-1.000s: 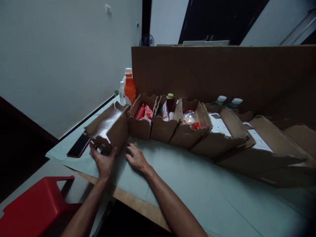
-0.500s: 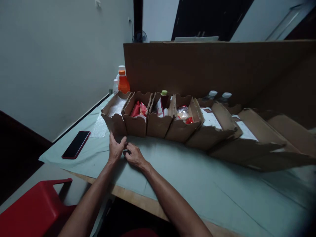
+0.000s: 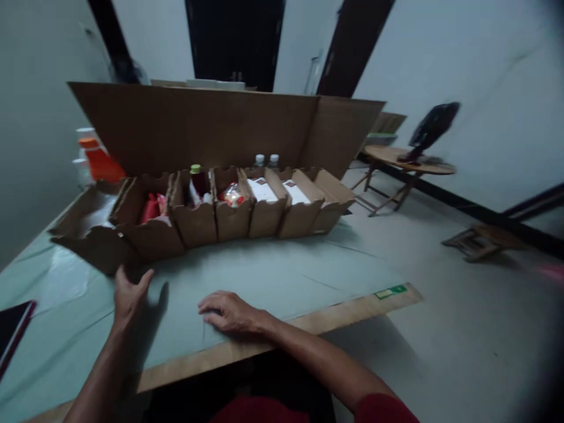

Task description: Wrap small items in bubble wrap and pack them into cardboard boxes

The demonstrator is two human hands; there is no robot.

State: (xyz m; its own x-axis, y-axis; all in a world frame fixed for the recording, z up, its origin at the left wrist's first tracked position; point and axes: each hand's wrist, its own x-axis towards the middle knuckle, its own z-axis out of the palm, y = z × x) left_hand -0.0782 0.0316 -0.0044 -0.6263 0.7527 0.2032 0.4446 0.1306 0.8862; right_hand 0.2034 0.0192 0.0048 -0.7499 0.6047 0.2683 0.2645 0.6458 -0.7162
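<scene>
My left hand [image 3: 128, 295] is open just in front of the leftmost cardboard bin [image 3: 99, 249], thumb and fingers apart, near its lower front edge. Whether the fingertips touch the cardboard I cannot tell. My right hand [image 3: 229, 311] rests on the pale green tablecloth [image 3: 273, 270] near the front edge, fingers loosely curved and apart, holding nothing. Clear bubble wrap [image 3: 100, 212] lies in the leftmost bin. The bin beside it holds red packets [image 3: 152, 208]. Farther right, bins hold a green-capped bottle [image 3: 196, 176], a clear-wrapped packet [image 3: 232, 194] and white boxes [image 3: 261, 190].
A tall cardboard panel [image 3: 211, 126] stands behind the row of bins. An orange bottle [image 3: 101, 160] is at the back left, and a phone [image 3: 13, 332] lies at the left edge. Beyond the table are a round wooden table [image 3: 409, 160] and a low stool [image 3: 480, 241].
The view has swung right, bringing the room's right side into sight. My hands, close together before, are now apart, with the right one nearer the table's front edge.
</scene>
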